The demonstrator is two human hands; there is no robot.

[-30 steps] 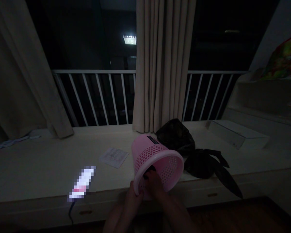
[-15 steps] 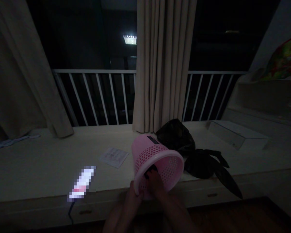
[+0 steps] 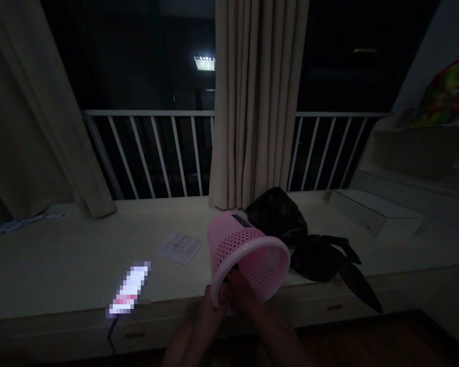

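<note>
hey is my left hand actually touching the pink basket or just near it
Touching: in the head view your left hand grips the pink basket by its rim, lower left.

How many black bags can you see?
2: one bag behind the pink basket, by the curtain; another bag farther right, partly over the ledge's edge. Something dark inside the basket is too hidden to tell.

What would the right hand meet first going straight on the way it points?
Probably the inner wall of the pink basket; depth beyond the right hand and the dark patch is unclear.
</note>
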